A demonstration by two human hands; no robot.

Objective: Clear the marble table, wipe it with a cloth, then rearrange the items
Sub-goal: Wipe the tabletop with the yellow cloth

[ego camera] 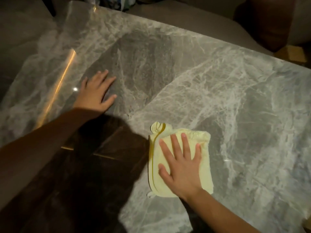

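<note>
Yellow cloth (206, 170) lies folded on the near part of the marble bench (185, 73), close to the edge where the person stands, with a bunched corner at its far left. The right hand (181, 167) is pressed flat on top of it, palm down, fingers straight and spread, thumb out to the left. It grips nothing and only bears on the fabric. The forearm behind it is bare.

The left hand (96, 91) rests well apart from the cloth, farther out and to the left. It too lies palm down on bare stone, fingers straight and slightly fanned, holding nothing. Its arm wears a long brown sleeve (42, 148) that crosses the near left corner.

From where I stand the grey, white-veined top is glossy. A warm streak of light runs along its left side, and a dark patch lies over the near edge between the two arms. Beyond the far edge sits a grey sofa (168, 12), with a brown cushion (269, 22) at the far right. The room is dim.
</note>
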